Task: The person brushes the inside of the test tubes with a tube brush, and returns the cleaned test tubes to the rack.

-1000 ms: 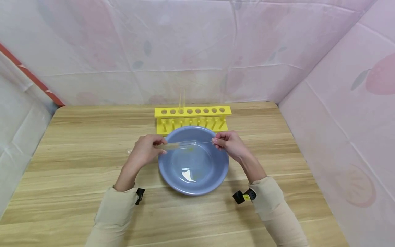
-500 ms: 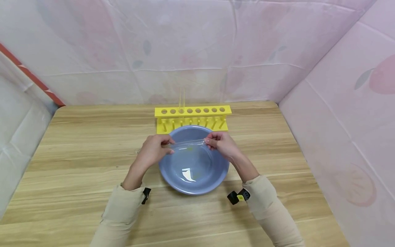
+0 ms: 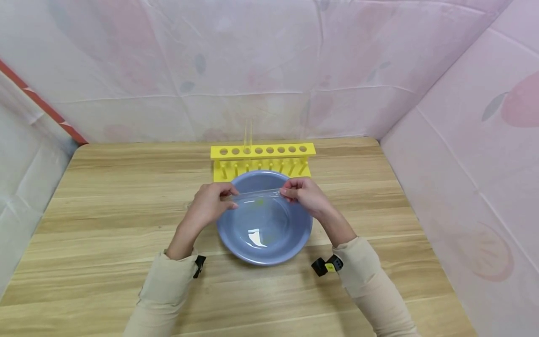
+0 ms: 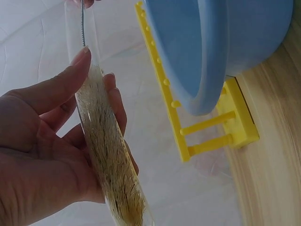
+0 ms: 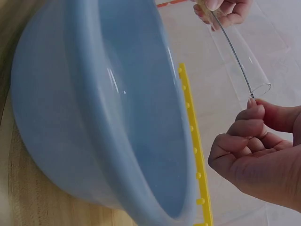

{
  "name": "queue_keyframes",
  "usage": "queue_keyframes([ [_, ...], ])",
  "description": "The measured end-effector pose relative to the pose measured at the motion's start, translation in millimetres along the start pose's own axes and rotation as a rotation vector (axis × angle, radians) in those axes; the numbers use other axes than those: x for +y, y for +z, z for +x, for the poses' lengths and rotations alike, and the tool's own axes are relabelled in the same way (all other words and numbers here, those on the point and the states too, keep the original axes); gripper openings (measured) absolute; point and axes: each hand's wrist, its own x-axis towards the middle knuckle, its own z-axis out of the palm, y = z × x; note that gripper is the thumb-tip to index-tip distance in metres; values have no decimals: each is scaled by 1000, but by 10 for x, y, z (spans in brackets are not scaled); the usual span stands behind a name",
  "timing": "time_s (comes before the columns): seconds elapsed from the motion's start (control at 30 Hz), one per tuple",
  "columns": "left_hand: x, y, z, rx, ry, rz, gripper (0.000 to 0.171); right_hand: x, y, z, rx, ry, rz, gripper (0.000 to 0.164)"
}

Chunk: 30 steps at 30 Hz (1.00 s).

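Observation:
Over the blue basin [image 3: 264,261], my left hand [image 3: 206,206] holds a clear glass test tube [image 3: 258,194] between thumb and fingers, almost level. The bristles of a test tube brush [image 4: 110,150] fill the tube's lower part in the left wrist view. Its twisted wire handle [image 5: 233,51] runs out to the tube's mouth. There my right hand [image 3: 309,197] pinches the wire's end between thumb and forefinger, close by the rim. From the head, the left hand hides part of the tube.
Behind the basin stands a yellow test tube rack [image 3: 269,150] with pegs along its base. One clear tube [image 3: 248,131] stands upright in it. A wooden table [image 3: 126,196] lies below, with patterned cloth walls [image 3: 269,70] behind and beside it.
The hands have come closer together: the right moved left, the left moved right. The brush has slid deeper into the tube. Over the last half second, little has moved.

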Motion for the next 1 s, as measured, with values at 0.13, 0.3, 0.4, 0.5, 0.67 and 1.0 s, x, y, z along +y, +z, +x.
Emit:
queue_keyframes([
  [0.13,0,2,-7,-6,21,-14,19,-17,-11,-11,0,-4,11,15],
  [0.3,-19,-6,-13,-27,45,-51,17,8,-38,-19,-1,-120,-86,15],
  [0.4,-39,-19,-9,-51,52,-74,17,21,-57,-37,-2,-202,-157,15],
  [0.5,-53,-24,-1,-69,55,-89,17,23,-73,-55,-3,-256,-200,14],
  [0.67,-50,-8,-2,-58,49,-82,17,12,-65,-62,15,-216,-186,15],
  [1.0,-69,53,-22,-9,68,-67,17,21,-50,-57,52,-65,-21,21],
])
